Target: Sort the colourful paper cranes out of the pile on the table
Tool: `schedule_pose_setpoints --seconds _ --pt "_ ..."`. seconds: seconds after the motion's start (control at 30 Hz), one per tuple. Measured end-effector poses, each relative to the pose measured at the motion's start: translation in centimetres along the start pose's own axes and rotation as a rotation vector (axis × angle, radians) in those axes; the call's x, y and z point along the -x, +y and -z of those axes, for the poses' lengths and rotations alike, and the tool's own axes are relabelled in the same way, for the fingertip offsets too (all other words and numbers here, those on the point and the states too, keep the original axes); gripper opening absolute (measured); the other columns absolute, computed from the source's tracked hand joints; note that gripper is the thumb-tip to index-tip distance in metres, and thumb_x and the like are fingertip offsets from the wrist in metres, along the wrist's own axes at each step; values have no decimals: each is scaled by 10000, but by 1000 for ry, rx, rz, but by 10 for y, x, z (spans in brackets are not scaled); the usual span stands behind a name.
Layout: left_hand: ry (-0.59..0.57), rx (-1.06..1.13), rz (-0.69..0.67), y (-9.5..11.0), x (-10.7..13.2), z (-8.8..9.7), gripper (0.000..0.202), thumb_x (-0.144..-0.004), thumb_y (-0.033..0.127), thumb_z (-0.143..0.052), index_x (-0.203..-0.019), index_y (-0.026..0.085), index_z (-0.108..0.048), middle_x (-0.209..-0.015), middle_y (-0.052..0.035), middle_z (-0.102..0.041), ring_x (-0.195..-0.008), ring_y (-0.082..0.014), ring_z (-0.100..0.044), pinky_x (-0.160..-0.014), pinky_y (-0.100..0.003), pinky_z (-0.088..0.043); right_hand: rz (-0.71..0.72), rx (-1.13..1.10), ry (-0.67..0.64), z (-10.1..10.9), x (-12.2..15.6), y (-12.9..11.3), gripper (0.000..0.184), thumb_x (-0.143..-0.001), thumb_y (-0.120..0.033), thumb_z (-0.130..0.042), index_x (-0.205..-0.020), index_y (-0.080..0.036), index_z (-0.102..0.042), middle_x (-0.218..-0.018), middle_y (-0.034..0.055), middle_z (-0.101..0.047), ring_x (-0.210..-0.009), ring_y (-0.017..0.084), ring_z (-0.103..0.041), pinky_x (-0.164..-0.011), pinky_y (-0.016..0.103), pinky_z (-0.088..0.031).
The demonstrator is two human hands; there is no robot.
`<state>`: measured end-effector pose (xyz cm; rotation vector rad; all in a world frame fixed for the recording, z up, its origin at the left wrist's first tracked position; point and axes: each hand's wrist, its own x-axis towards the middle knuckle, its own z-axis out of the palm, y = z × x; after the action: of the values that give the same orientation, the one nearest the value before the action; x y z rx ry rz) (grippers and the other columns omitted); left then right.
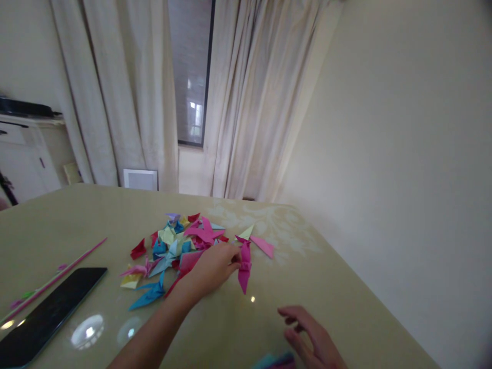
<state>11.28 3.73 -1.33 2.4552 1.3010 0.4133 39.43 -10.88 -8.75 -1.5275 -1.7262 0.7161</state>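
Note:
My left hand point(219, 264) reaches over the right side of a heap of folded paper cranes point(167, 236). Its thumb and fingers pinch a magenta origami crane point(245, 266) by the edge nearest to them. Pink, red, blue, yellow and pale green pieces make up the heap, and a blue crane point(151, 293) lies at its front. Low on the right, my right hand point(309, 330) is held with fingers apart and nothing between them. Below it, some folded teal and dark paper point(274, 361) is partly cut off by the frame's bottom edge.
A black tablet or phone point(57, 307) lies on the glossy table point(346, 307) at the left, beside a long pink and green stick point(57, 279). Just right of the heap is a pink paper piece point(263, 246). A wall point(415, 154) borders the table's right side.

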Motion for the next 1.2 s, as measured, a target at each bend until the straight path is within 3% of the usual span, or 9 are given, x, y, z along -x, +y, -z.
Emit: schedule_pose_setpoints --seconds 0.13,0.3,0.43,0.5,0.63,0.77,0.9,1.03,1.2 --pt "37 240 -174 36 16 -4 133 -993 312 -657 -938 227 -744 -962 -15 -753 -903 -188 -678 -774 -266 -466 149 -20 104 11 -31 -34 458 -1001 -527 -629 -1403 -313 -674 -1245 106 -734 -1061 270 -723 -898 370 -607" --pt "136 293 -132 50 22 -30 113 -999 237 -610 -980 218 -720 -998 -42 -745 -957 -212 -671 -845 -307 -489 334 -75 -71 6 -78 -56 269 -1033 -433 -619 -1026 -226 -791 -972 64 -768 -884 213 -710 -801 314 -555" --pt "237 267 -12 27 19 -45 328 -984 172 -544 -1297 227 -626 -1176 -86 -739 -1078 -248 -680 -962 -380 -527 252 -72 50 5 -127 -21 388 -960 -565 -658 -899 -208 -798 -907 76 -792 -845 236 -736 -785 338 -559" --pt "197 188 -10 17 17 -52 350 -968 161 -537 -1304 222 -616 -1248 -102 -718 -1178 -265 -657 -1042 -407 -512 164 -106 265 5 -152 6 521 -879 -697 -658 -879 -198 -803 -936 119 -804 -864 279 -748 -776 377 -570" --pt "33 -24 -50 14 2 -75 419 -939 186 -574 -1353 233 -616 -1395 -100 -664 -1318 -277 -598 -1140 -409 -474 38 -146 513 2 -181 57 727 -801 -850 -584 -900 -164 -805 -1002 217 -796 -956 365 -732 -855 486 -560" --pt "-17 -154 -123 20 -36 -103 511 -957 190 -533 -1466 219 -559 -1555 -121 -571 -1408 -303 -540 -1177 -453 -451 -49 -192 623 -1 -184 88 771 -802 -861 -561 -940 -144 -806 -996 227 -799 -928 363 -740 -863 497 -571" --pt "0 -208 -198 26 -88 -121 548 -1024 224 -471 -1571 243 -461 -1708 -103 -404 -1562 -319 -364 -1280 -533 -300 -65 -212 661 -2 -185 102 780 -860 -830 -512 -1041 -128 -800 -1058 216 -794 -930 339 -749 -745 429 -607" --pt "29 -286 -238 19 -124 -125 422 -1086 306 -405 -1474 250 -561 -1576 -130 -552 -1482 -329 -457 -1268 -579 -276 -23 -201 657 -4 -186 106 715 -926 -756 -495 -1093 -131 -798 -1130 206 -778 -977 322 -751 -755 406 -620" --pt "44 -415 -234 -5 -121 -114 323 -1089 341 -422 -1216 181 -672 -1227 -152 -689 -1238 -311 -606 -1164 -508 -383 66 -169 588 -10 -186 100 490 -1000 -547 -534 -1112 -159 -811 -1128 161 -765 -1056 281 -731 -931 396 -582"
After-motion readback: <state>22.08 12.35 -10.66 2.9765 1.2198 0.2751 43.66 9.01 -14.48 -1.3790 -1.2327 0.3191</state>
